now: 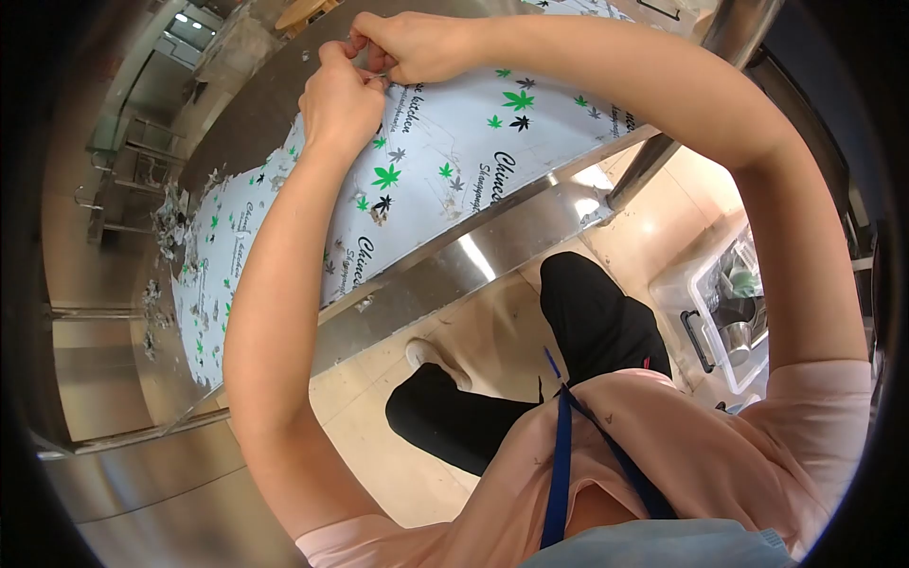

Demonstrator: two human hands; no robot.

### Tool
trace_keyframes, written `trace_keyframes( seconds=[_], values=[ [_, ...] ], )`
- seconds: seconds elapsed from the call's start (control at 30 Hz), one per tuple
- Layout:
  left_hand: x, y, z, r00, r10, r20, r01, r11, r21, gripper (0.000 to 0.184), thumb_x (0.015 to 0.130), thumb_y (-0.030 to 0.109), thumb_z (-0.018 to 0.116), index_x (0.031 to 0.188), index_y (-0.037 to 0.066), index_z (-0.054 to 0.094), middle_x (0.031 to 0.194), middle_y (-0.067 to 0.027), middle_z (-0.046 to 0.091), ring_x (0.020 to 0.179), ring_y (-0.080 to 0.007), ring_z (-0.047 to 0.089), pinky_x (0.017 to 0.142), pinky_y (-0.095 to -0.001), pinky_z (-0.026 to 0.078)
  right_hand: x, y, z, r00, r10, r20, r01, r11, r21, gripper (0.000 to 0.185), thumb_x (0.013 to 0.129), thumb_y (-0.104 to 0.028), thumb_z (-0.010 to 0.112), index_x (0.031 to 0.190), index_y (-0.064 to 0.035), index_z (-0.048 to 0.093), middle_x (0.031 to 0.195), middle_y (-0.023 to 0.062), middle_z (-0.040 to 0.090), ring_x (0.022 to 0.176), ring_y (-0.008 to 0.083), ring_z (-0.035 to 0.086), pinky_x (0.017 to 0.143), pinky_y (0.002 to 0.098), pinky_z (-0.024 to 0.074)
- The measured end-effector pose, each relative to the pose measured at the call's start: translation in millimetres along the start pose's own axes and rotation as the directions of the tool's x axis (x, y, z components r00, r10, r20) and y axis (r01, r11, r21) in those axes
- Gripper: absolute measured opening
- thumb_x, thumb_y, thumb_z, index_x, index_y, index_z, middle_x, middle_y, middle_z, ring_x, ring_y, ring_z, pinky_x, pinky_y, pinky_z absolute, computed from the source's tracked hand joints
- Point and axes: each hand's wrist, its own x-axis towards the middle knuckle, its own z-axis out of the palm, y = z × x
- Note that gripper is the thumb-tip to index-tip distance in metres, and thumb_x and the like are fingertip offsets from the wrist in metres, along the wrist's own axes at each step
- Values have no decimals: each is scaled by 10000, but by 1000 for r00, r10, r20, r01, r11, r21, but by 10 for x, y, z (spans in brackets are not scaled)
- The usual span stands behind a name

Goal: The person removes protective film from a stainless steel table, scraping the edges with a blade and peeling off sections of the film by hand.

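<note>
A white adhesive film (445,180) printed with green and dark leaves and "Chinese kitchen" lettering covers part of a steel table (241,118). Its far edge is ragged and torn. My left hand (343,99) is closed in a pinch at that torn edge. Beside it, my right hand (421,45) has its fingers bent and pressed together, close against the left fingertips. A small pale bit of film shows between the fingers; the rest of the grip is hidden by the knuckles.
Crumpled grey-white scraps (170,222) lie along the table's left side. A clear plastic bin (705,327) with metal containers stands on the tiled floor to the right. A steel table leg (644,170) stands near the bin. Metal racks (142,170) are at the far left.
</note>
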Motion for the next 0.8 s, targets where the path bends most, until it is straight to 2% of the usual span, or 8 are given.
trace_keyframes(
  seconds=[0.1,0.27,0.37,0.53,0.57,0.63,0.73,0.8],
  values=[
    [-16,56,-22,999,-41,-6,41,999,-24,381,782,120,634,1105,11,463,871,-98,683,880,-287,643,815,-393,465,-51,26,62,1000,-8,-22,9,1000,21,417,778,-22,593,1155,-5,416,895,124,628,835,262,618,741,365,492],
    [-143,201,-76,999,50,-6,-50,998,-29,384,786,103,633,1110,3,453,839,-101,684,857,-288,647,793,-389,476,-234,-40,-45,999,-36,-36,37,999,33,400,788,-24,590,1146,-1,414,847,116,621,795,258,616,710,373,481],
    [-227,247,-109,998,70,-1,-70,997,-20,376,789,94,632,1111,12,456,837,-102,685,837,-289,650,777,-386,481,-317,-74,-136,999,-3,33,1,999,51,445,771,-52,609,1171,10,425,908,131,649,874,280,623,751,370,478],
    [-156,199,-169,999,27,-23,-28,998,-48,340,807,102,633,1095,26,470,843,-105,684,817,-286,655,763,-386,481,-299,2,1,990,-121,-75,125,991,49,427,771,-46,612,1145,6,413,901,133,638,859,285,633,755,384,492],
    [-153,214,-177,998,54,-23,-54,999,-2,342,809,104,632,1098,25,468,848,-107,684,816,-286,654,760,-385,484,-259,3,40,988,-131,-84,135,990,41,435,768,-47,614,1149,8,411,910,136,640,867,292,634,762,388,493],
    [-166,241,-198,995,102,-18,-100,991,85,345,813,107,628,1105,22,463,857,-109,684,815,-287,654,755,-382,490,-217,-117,39,998,-32,-51,30,999,-33,465,764,-56,628,1173,16,418,880,139,636,869,313,626,762,409,482],
    [-113,-10,-106,979,117,-170,-137,984,-112,366,811,98,620,1125,11,453,881,-112,685,816,-261,658,746,-357,501,-184,-164,83,996,33,-82,-38,997,-67,442,770,-59,629,1170,-8,449,830,134,630,849,319,621,736,416,476],
    [-82,-109,-107,995,73,-73,-87,973,-216,382,807,91,614,1135,-3,443,899,-117,683,821,-239,659,744,-334,504,-198,-125,96,994,-16,-110,10,998,-59,416,776,-53,614,1161,-18,461,826,129,633,831,317,622,728,413,477]
  ],
)
